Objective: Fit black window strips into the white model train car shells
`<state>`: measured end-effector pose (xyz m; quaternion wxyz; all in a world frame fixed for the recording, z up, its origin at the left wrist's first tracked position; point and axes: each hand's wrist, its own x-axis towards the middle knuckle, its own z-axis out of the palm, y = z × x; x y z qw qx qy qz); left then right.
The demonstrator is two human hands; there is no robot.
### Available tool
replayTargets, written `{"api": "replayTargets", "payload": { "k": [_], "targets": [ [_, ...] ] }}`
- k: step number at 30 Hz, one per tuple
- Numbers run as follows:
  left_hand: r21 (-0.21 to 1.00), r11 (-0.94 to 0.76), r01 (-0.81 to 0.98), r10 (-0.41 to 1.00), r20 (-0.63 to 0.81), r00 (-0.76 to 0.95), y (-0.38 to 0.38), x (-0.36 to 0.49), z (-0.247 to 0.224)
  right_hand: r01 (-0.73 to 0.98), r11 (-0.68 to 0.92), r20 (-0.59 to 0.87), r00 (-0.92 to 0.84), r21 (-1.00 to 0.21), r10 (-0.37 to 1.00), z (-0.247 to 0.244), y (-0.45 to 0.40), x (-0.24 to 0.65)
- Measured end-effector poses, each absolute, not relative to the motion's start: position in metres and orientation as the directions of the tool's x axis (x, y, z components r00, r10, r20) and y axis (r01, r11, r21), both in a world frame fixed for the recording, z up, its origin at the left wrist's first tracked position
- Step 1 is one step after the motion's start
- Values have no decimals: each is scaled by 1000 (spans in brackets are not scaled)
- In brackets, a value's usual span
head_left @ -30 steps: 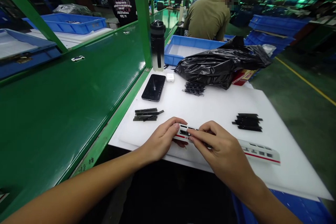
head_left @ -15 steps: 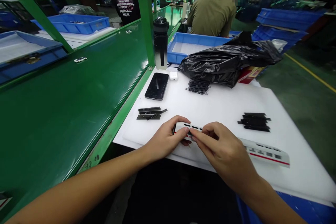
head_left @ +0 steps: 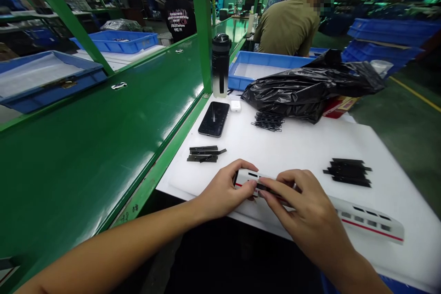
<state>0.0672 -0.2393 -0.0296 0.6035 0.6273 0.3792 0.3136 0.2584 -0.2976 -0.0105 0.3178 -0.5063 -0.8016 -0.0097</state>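
Observation:
A long white toy train body (head_left: 374,223) with a red stripe and dark windows lies across the front of the white table. My left hand (head_left: 229,188) grips its left end between thumb and fingers. On the train's side near that thumb, my right hand (head_left: 303,197) has its thumb and index finger pinched around a small dark piece, partly hidden by the fingers. Flat black strips (head_left: 205,154) lie beyond my left hand, and a stack of black strips (head_left: 348,172) lies at the right. Farther back is a pile of thin black parts (head_left: 268,121).
A phone (head_left: 214,119), white earphone case (head_left: 235,105) and bottle (head_left: 220,65) stand along the left. A black plastic bag (head_left: 303,89) lies at the back before a blue tray (head_left: 237,81). A green post (head_left: 200,27) rises beside the bottle. Two people sit beyond.
The view has shifted, so the table contents appear lower and farther right. My right thumb and index finger have spread slightly along the train's side, showing more of the dark piece.

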Motion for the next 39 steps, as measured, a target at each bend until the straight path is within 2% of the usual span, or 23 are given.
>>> {"api": "replayTargets", "payload": {
  "k": [3, 8, 14, 17, 22, 30, 33, 39],
  "targets": [
    [992, 1, 124, 852, -66, 519, -240, 66, -31, 855, 412, 455, -245, -314, 856, -8, -295, 270],
    [982, -65, 175, 843, -40, 537, -241, 64, -31, 895, 284, 190, -230, -344, 954, -8, -293, 281],
    [954, -169, 247, 849, 13, 529, -241, 64, -30, 910, 327, 269, -258, -255, 928, -13, -298, 276],
    [961, -147, 235, 843, -3, 538, -242, 64, -29, 894, 329, 233, -265, -305, 936, -7, -301, 282],
    [972, -97, 215, 833, -39, 551, -243, 65, -30, 880, 287, 58, -287, -379, 956, 5, -300, 300],
    [953, -146, 266, 855, -14, 518, -244, 67, -29, 885, 310, 149, -275, -347, 950, -4, -303, 299],
    [951, -150, 270, 858, -10, 514, -245, 67, -28, 899, 272, 157, -230, -343, 960, -6, -304, 296],
    [944, -161, 288, 845, -19, 534, -246, 66, -26, 893, 168, 104, -136, -417, 985, -9, -300, 295]
  ]
}}
